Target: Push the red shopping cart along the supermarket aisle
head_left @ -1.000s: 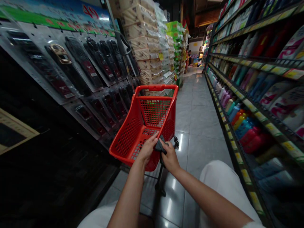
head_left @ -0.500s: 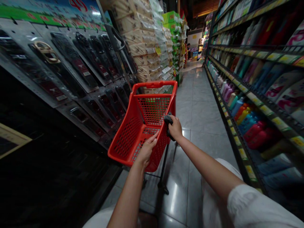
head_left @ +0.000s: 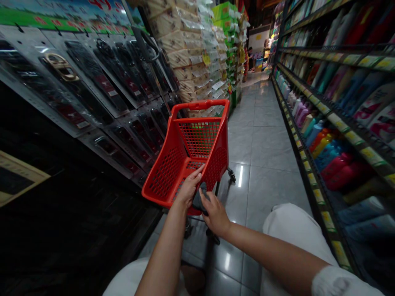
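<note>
A red plastic shopping cart basket (head_left: 217, 162) with perforated sides sits on a dark wheeled frame, tilted in my view; nothing lies inside it. My left hand (head_left: 187, 190) is closed over the near right rim, its fingers along the top edge. In my right hand (head_left: 216, 214) is a dark grey cloth (head_left: 199, 201), pressed against the outside of that same side, low and close to my left hand. The fingers of the right hand are bent around the cloth, and part of it is hidden behind them.
Packaged belts (head_left: 92, 74) hang on a display at left. Behind the cart rise stacked beige packs (head_left: 182, 61) and green boxes (head_left: 226, 24). Shelves of bottles (head_left: 327, 139) line the right side. A tiled aisle floor (head_left: 265, 144) runs between; a person (head_left: 250, 55) is far back.
My right hand has slid the cloth down and toward me along the basket's outer side, now beside my left hand. The left hand stays on the rim. The view has shifted slightly.
</note>
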The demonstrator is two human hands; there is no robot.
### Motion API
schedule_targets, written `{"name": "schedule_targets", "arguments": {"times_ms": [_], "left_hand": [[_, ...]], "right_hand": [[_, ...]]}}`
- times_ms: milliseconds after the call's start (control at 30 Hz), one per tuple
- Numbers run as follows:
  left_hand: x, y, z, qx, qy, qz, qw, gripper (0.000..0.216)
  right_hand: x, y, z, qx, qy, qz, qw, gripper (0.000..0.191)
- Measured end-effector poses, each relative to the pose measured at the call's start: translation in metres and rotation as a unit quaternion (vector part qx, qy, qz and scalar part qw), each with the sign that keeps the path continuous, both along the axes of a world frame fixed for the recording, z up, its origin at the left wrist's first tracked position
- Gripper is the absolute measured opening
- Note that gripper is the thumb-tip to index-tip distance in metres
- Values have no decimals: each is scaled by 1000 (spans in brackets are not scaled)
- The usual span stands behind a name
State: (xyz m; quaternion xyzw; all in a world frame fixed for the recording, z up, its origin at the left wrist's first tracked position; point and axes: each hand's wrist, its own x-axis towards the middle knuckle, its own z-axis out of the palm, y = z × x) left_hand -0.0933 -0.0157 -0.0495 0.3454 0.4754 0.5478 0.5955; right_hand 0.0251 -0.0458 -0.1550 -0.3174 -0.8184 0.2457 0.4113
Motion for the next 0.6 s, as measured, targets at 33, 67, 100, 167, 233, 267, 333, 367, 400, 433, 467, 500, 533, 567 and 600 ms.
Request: {"name": "schedule_targets", "arguments": {"times_ms": [33,67,100,167,233,267,333,367,400,433,467,500,533,567,600], "left_hand": [[0,0,0,5,0,0,1000,65],[1,0,0,10,2,1,1000,65],[1,0,1,13,6,4,1000,66],[2,-1,1,11,15,10,1000,67],[2,-1,2,5,18,13,1000,69],[3,-2,3,3,17,13,1000,70],[3,-3,5,-2,15,11,1000,71],[4,-3,6,-8,15,10,1000,72],[4,-4,6,-14,15,11,1000,73],[5,-5,7,-19,13,13,1000,73],[6,-6,8,-22,10,15,1000,73],[6,-7,8,-23,7,17,1000,72],[6,-7,8,-22,6,19,1000,72],[7,-8,8,-21,7,20,1000,71],[7,-8,8,-20,10,19,1000,72]], "right_hand": [[3,2,-3,21,-16,17,1000,96],[6,7,-6,40,-27,30,998,95],[9,14,-9,55,-30,36,997,92],[13,33,-14,60,-13,25,998,85],[14,52,-15,23,33,-5,999,81],[13,61,-15,-7,66,-26,997,81],[11,79,-10,-73,144,-85,983,77],[11,89,-6,-101,182,-119,971,74],[11,99,-1,-120,214,-150,958,71],[11,109,4,-130,236,-171,948,68],[11,119,9,-133,247,-177,943,67],[12,129,14,-131,247,-168,945,66],[12,138,19,-130,238,-152,950,65],[12,145,22,-131,224,-134,956,65],[12,150,25,-135,208,-121,961,65]]}}
